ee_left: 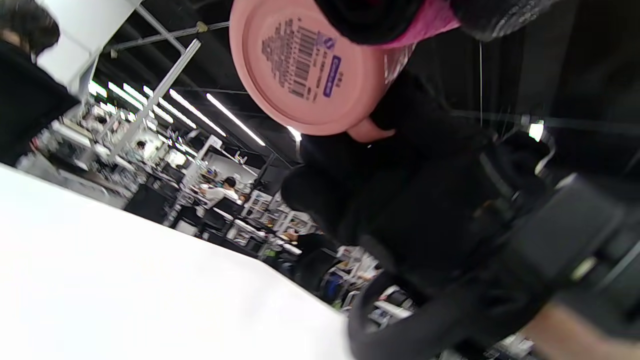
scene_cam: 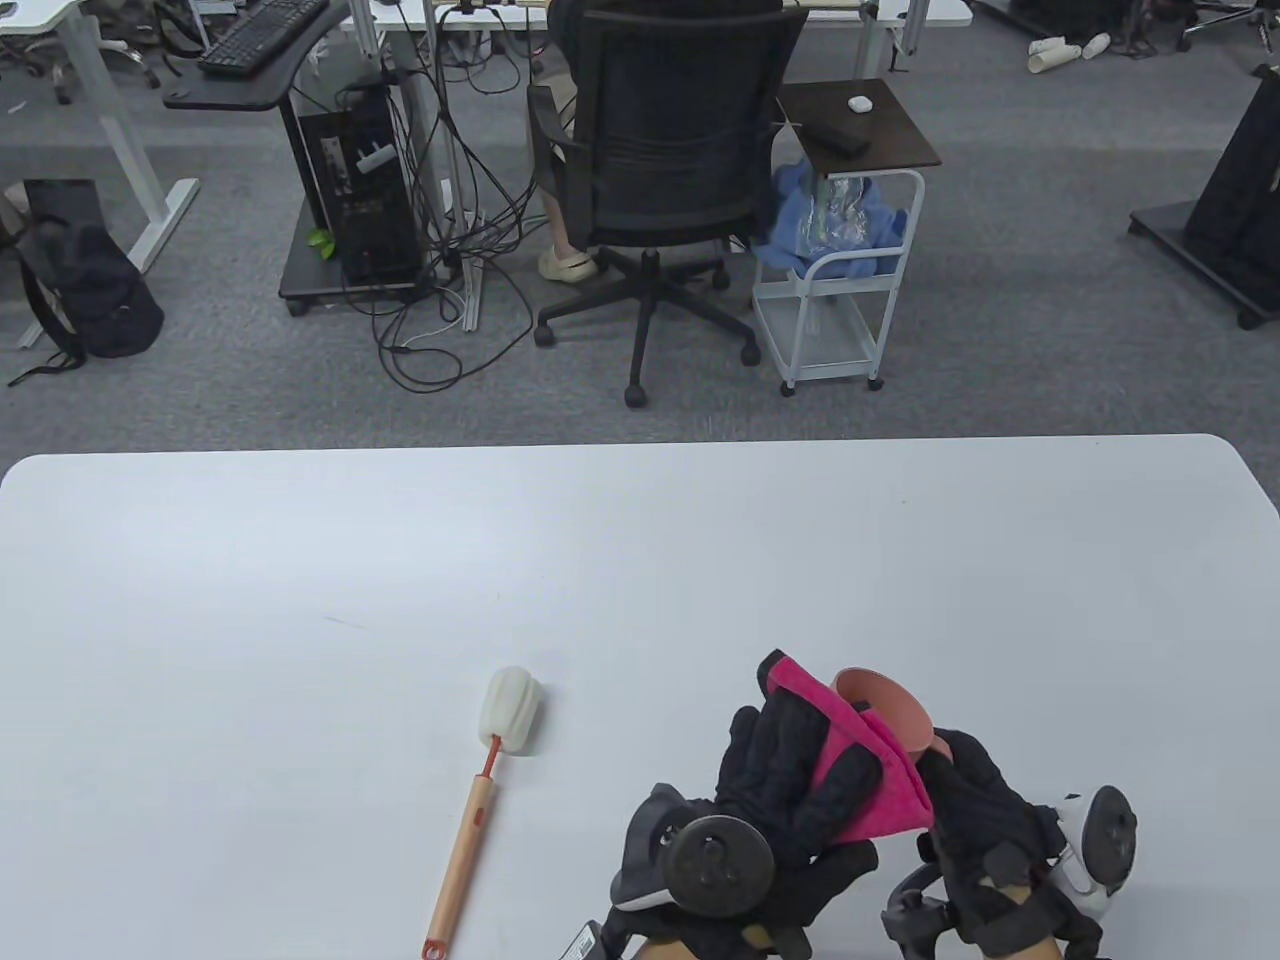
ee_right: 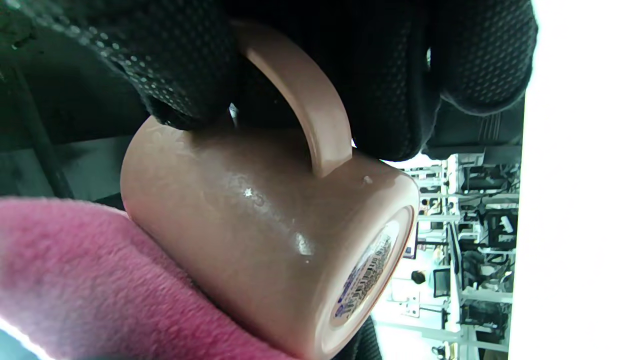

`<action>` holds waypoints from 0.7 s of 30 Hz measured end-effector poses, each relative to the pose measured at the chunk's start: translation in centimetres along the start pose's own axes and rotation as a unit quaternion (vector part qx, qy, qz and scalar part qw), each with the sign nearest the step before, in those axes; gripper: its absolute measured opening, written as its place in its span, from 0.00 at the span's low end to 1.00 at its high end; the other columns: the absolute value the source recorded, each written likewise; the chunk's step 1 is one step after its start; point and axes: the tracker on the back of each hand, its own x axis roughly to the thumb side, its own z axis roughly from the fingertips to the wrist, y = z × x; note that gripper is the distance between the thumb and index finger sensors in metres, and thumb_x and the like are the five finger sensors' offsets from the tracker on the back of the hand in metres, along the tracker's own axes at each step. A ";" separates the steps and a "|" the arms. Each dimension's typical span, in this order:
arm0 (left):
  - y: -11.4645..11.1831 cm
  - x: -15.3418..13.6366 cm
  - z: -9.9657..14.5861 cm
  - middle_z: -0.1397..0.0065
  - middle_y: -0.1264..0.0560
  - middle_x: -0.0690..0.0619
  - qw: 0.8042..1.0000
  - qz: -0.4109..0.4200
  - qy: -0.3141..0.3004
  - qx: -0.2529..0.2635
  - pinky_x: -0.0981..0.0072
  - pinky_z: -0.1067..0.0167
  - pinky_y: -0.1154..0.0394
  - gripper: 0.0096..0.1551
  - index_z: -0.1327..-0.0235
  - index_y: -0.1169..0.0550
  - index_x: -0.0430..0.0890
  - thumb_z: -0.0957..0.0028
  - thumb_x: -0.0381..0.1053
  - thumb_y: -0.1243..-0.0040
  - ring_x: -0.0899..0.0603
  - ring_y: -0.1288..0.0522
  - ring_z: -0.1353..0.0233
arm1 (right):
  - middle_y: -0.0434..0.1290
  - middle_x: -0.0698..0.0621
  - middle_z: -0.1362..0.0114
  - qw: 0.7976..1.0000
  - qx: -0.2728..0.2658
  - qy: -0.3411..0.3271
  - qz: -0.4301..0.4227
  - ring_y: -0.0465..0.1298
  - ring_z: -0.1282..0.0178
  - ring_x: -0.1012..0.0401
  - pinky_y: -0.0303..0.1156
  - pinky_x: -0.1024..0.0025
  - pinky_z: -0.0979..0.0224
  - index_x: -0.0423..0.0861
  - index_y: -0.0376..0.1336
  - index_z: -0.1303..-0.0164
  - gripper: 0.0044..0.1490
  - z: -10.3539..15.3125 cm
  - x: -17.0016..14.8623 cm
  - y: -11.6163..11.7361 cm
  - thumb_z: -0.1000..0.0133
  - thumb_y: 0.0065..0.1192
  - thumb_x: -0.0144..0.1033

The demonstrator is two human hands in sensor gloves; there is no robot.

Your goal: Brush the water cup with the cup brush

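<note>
A pink cup (scene_cam: 885,705) is held above the table near the front edge. My right hand (scene_cam: 975,800) grips its handle (ee_right: 305,105); the cup body (ee_right: 260,225) and its barcoded base (ee_left: 300,65) show in the wrist views. My left hand (scene_cam: 800,790) presses a magenta cloth (scene_cam: 860,760) against the cup's side; the cloth also shows in the right wrist view (ee_right: 80,275). The cup brush (scene_cam: 485,790), with a white sponge head (scene_cam: 513,708) and a wooden handle, lies on the table to the left, apart from both hands.
The white table (scene_cam: 300,560) spreads wide to the left and back. Beyond its far edge are an office chair (scene_cam: 660,150), a small white cart (scene_cam: 850,260) and desks on a grey carpet.
</note>
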 end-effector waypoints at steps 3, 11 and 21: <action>0.3 -0.9 0.3 0.21 0.74 0.60 0.997 0.082 -0.009 0.012 0.32 0.22 0.60 0.43 0.30 0.64 0.74 0.48 0.69 0.55 0.41 0.70 0.14 | 0.72 0.42 0.35 0.999 0.032 -0.004 -0.014 0.78 0.43 0.48 0.69 0.48 0.33 0.52 0.68 0.49 0.18 -0.1 0.0 0.3 0.44 0.63 0.50; -0.1 -3.9 0.7 0.16 0.54 0.54 0.935 0.353 0.029 0.025 0.30 0.21 0.49 0.44 0.25 0.57 0.68 0.50 0.73 0.55 0.38 0.50 0.12 | 0.72 0.45 0.34 0.992 0.116 -0.015 -0.037 0.77 0.42 0.50 0.69 0.50 0.33 0.55 0.68 0.49 0.18 -0.4 -0.1 1.6 0.43 0.62 0.52; -2.9 -6.3 0.8 0.18 0.41 0.52 0.794 0.603 0.057 -0.043 0.32 0.23 0.47 0.41 0.22 0.44 0.63 0.48 0.75 0.55 0.37 0.42 0.16 | 0.73 0.45 0.37 0.986 0.166 -0.002 -0.019 0.78 0.45 0.51 0.70 0.51 0.35 0.55 0.70 0.50 0.18 -0.3 0.1 2.8 0.45 0.65 0.52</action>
